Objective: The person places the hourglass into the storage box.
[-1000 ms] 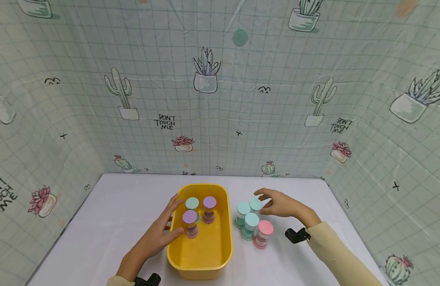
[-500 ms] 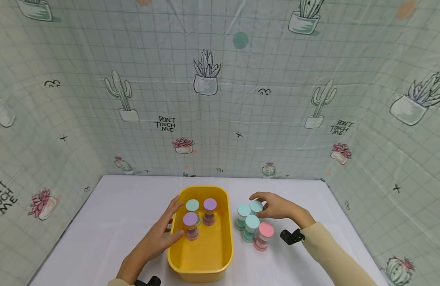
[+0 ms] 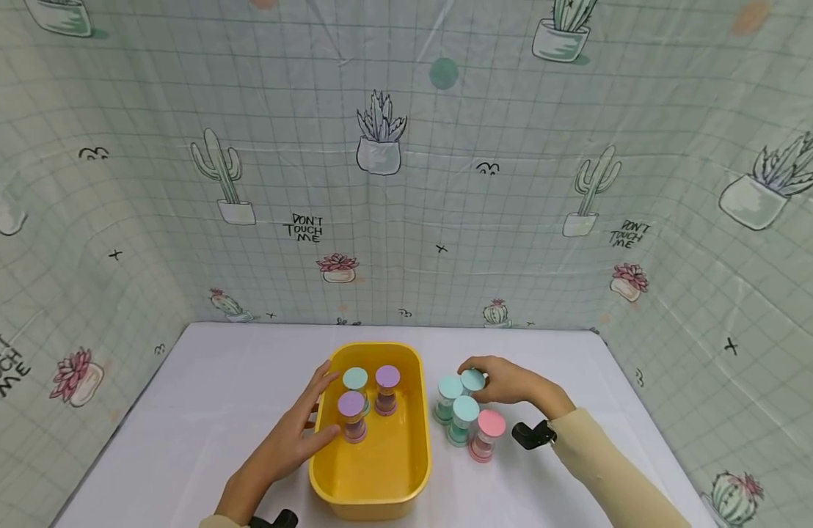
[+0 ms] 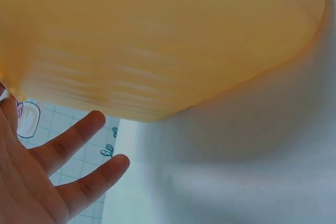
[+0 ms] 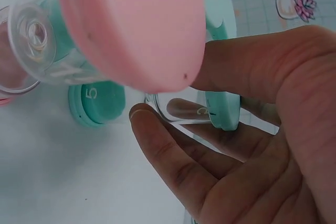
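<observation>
My left hand (image 3: 284, 433) rests at the left rim of a yellow bin (image 3: 370, 480), thumb over the edge. In the left wrist view, two straight fingers (image 4: 94, 182) spread below the bin's side. Inside the bin stand a teal sand timer (image 3: 355, 378) and two purple-capped sand timers (image 3: 351, 403). To the right of it, my right hand (image 3: 508, 380) holds the rear teal sand timer (image 3: 472, 380), thumb and fingers curled round it. In the right wrist view, the held timer's teal cap (image 5: 224, 111) shows between thumb and fingers, partly hidden by a pink cap (image 5: 136, 30).
Two more teal sand timers (image 3: 449, 389) and a pink sand timer (image 3: 489, 425) stand close around the held one, on a white-covered table (image 3: 545, 477). A cactus-print cloth (image 3: 406, 198) encloses the back and sides.
My right hand has moved left to the rear teal sand timer and its fingers have closed round it. The left hand and the bin stay in place.
</observation>
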